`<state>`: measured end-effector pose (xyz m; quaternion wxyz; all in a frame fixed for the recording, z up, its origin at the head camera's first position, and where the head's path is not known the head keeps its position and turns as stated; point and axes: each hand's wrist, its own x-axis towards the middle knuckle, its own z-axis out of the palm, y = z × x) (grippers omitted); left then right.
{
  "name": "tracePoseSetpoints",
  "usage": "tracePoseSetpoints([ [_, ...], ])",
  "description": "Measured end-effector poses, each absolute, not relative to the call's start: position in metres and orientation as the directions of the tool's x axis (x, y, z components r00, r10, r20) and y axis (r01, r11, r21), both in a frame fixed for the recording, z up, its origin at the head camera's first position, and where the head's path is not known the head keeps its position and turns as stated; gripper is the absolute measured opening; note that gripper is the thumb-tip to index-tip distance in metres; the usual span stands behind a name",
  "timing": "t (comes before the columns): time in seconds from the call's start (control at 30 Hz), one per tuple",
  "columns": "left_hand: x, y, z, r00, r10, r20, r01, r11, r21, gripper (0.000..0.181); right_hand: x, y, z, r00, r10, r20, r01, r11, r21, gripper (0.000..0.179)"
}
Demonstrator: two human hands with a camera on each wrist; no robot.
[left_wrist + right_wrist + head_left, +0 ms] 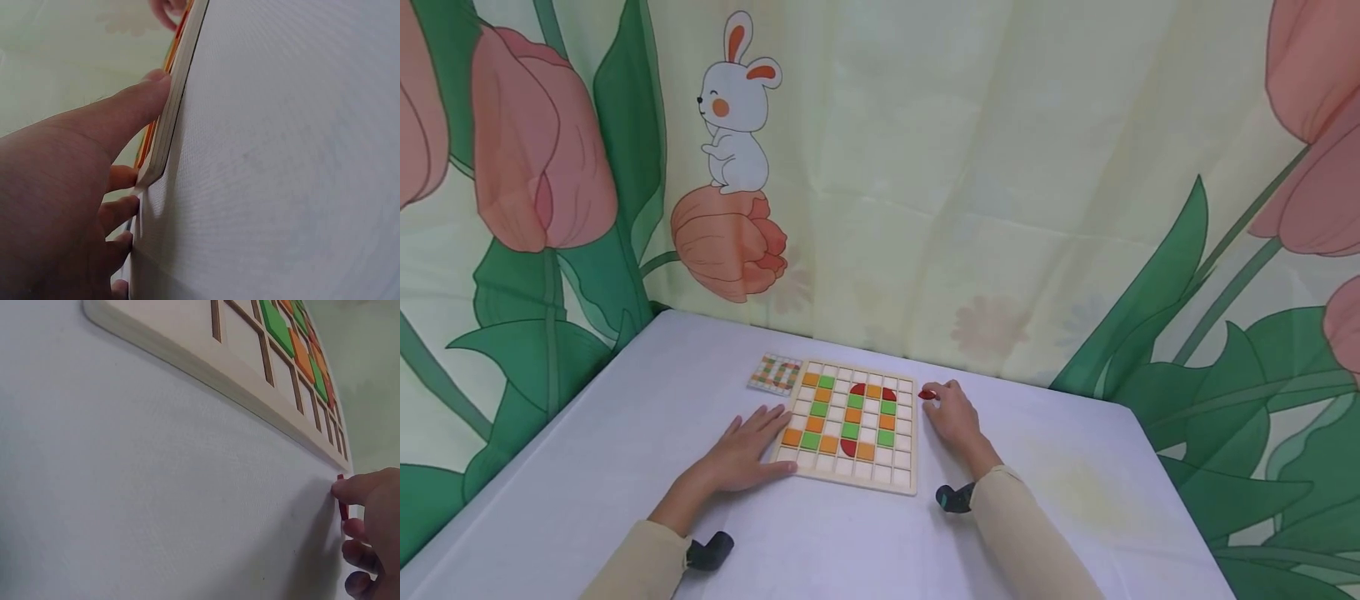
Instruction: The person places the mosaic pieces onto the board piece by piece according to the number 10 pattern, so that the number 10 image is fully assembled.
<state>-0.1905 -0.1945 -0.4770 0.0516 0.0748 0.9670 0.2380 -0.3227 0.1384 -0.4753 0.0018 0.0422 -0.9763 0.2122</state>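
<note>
A square wooden grid board [891,477] lies on the table, with orange, green and dark red pieces set in some of its cells. My left hand [741,454] rests at the board's left side, fingers spread and straight; in the left wrist view the thumb [140,103] touches the board's edge. Just off the board's right edge, my right hand [953,417] pinches a small red piece [927,395] between thumb and fingers. The right wrist view shows that red piece [343,506] held close by the board's far corner.
A small pattern card [775,373] with a similar coloured grid lies against the board's upper left. White cloth covers the table [1060,467]. Behind it hangs a curtain [1000,208] printed with tulips and a rabbit. Black wrist cameras [710,552] stick out below both hands.
</note>
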Motion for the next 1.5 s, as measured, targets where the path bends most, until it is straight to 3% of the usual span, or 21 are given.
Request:
tracePoseSetpoints([
  [0.23,-0.192,-0.195,-0.478,-0.983,0.167,-0.078,0.113,0.879,0.462,0.088,-0.316,0.140,-0.475,-0.996,-0.087,0.015,-0.085,0.888,-0.452,0.030],
  [0.5,-0.188,-0.192,-0.477,-0.979,0.184,-0.093,0.119,0.873,0.474,0.088,-0.315,0.140,-0.483,-0.999,-0.021,0.040,-0.038,0.882,-0.470,0.042],
  [0.7,-0.189,-0.189,-0.478,-0.975,0.193,-0.110,0.119,0.871,0.476,0.090,-0.317,0.143,-0.486,-0.998,0.001,0.056,-0.025,0.882,-0.471,0.033],
  [1.1,-0.190,-0.191,-0.478,-0.972,0.208,-0.107,0.133,0.868,0.478,0.090,-0.312,0.146,-0.485,-0.995,-0.025,0.098,-0.065,0.898,-0.436,0.026],
  [1.5,-0.191,-0.198,-0.475,-0.975,0.211,-0.073,0.151,0.864,0.480,0.089,-0.287,0.139,-0.484,-0.989,-0.090,0.121,-0.140,0.839,-0.526,0.023],
])
